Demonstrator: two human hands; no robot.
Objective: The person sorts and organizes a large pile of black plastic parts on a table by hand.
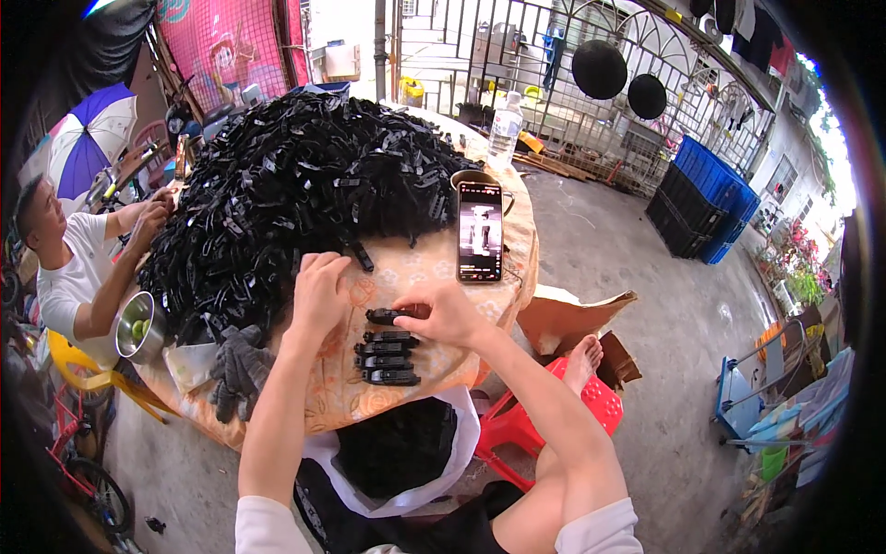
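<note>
A large heap of small black plastic parts (295, 175) covers much of the round table. My left hand (320, 288) is at the heap's near edge, its fingers curled down; whatever they hold is hidden. With thumb and fingers, my right hand (445, 314) grips a black plastic part (384, 316) at the head of a short column on the cloth. Below it, several similar black parts (388, 362) lie side by side. One loose black part (364, 257) sticks out of the heap between my hands.
A phone (480, 231) leans against a cup (473, 176), near a water bottle (505, 129). Grey gloves (240, 369) lie at the near left edge. Below the table is a white-rimmed bag (466, 452) of black parts, beside a red stool (591, 406). Another person (78, 263) sits at left.
</note>
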